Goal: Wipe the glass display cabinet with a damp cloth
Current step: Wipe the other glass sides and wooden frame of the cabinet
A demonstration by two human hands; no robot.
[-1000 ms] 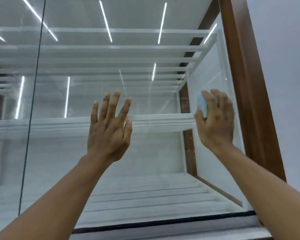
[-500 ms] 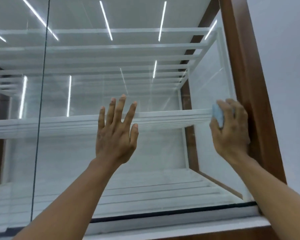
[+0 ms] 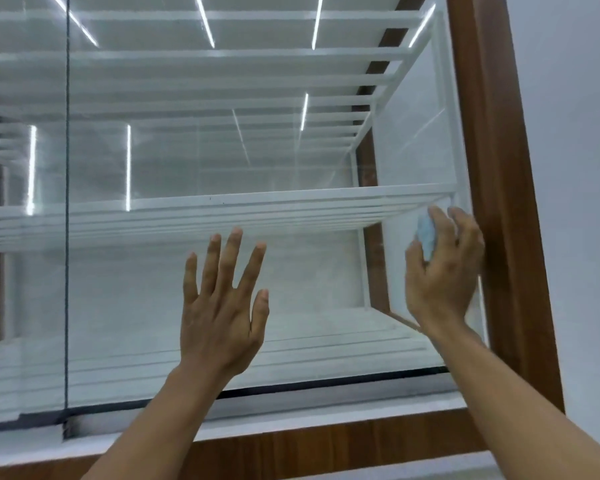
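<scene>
Wadded pale-blue damp cloth pressed on the glass display cabinet's front pane, right edge by the brown wooden frame; right hand grips it. Left hand spread flat on pane, mid-width.

- Bright, even, cool white light. No hard shadows anywhere.
- Thin white streaks of strip lights reflect on the glass and repeat smaller deeper in.
- A milky haze lies over the pane, so the interior looks washed out and low in contrast.
- The right hand and cloth are a bit soft, with smeared edges. The left hand is sharper.
- Wide-angle skew: the frame leans inward towards the top and the shelf edge slopes.
- The wall is flat pale grey with no visible texture.
</scene>
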